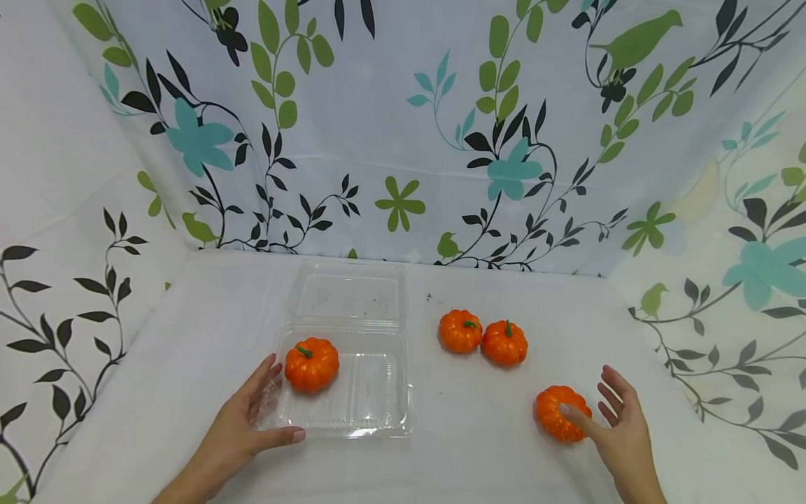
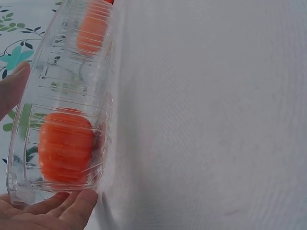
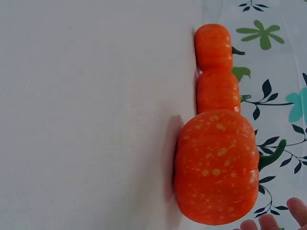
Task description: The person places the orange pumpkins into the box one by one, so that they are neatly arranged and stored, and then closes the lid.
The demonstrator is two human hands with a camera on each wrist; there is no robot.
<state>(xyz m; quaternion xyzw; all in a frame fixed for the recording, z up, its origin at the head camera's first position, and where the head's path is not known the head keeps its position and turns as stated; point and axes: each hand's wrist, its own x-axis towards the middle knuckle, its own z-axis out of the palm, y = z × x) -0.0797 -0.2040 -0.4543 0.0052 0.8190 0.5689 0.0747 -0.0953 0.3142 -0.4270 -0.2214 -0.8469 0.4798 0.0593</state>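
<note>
Note a clear hinged container (image 1: pixel 380 381) on a white table (image 1: pixel 478 455), with its lid (image 1: pixel 349 294) folded back on the far side and a leaf-patterned cloth (image 1: pixel 352 140) behind. Inside the container, toward its left wall: a green-stemmed orange pumpkin (image 1: pixel 311 365). At the container's near left corner: left hand (image 1: pixel 252 420), with fingers loosely extended against the left wall and thumb spread well apart along the near edge, without a closed grip. Right of the container, about level with the far part of its base: a second pumpkin (image 1: pixel 460 331) and a third pumpkin (image 1: pixel 506 344), side by side. Farther right of the container, nearer the viewer than that pair: a speckled fourth pumpkin (image 1: pixel 551 418) beside the right hand (image 1: pixel 620 427), with fingers parted widely from thumb and curled round nothing; thumb overlapping the pumpkin in the head view, contact uncertain.
</note>
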